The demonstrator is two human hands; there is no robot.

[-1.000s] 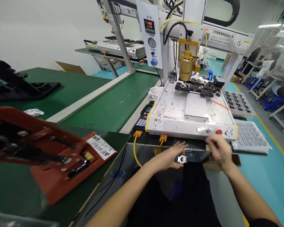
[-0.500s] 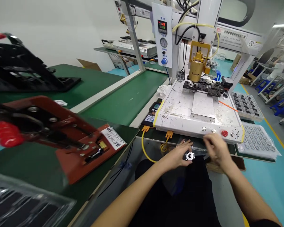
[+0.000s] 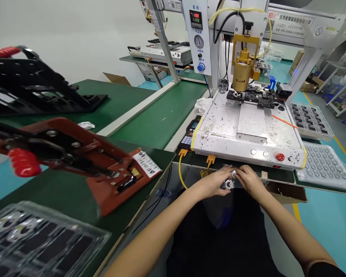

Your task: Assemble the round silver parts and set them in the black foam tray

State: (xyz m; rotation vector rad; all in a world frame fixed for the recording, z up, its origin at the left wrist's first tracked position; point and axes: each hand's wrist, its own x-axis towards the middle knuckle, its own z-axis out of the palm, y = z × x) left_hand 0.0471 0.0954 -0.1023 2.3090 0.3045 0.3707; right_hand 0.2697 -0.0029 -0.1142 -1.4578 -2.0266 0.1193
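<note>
Left hand [image 3: 215,182] pinches a round metal part [image 3: 229,184] between thumb and fingers, over the lap, near side of the machine [image 3: 248,152]. Right hand [image 3: 250,181] meets it at the part's far edge, fingertips bunched by a small bright bit [image 3: 233,174]; cannot tell if they grip it. Step in hand looks like two-handed fingertip work on the part; next move calls for a steady left pinch. Left of grip, nearer: clear tray [image 3: 99,235], two round metal pieces [image 3: 24,229] visible. Right of grip: tray of ringed pieces [image 3: 320,179]; beyond it, tray of black parts [image 3: 317,134]. Cardboard box [image 3: 288,199], nearer right: contents unclear.
</note>
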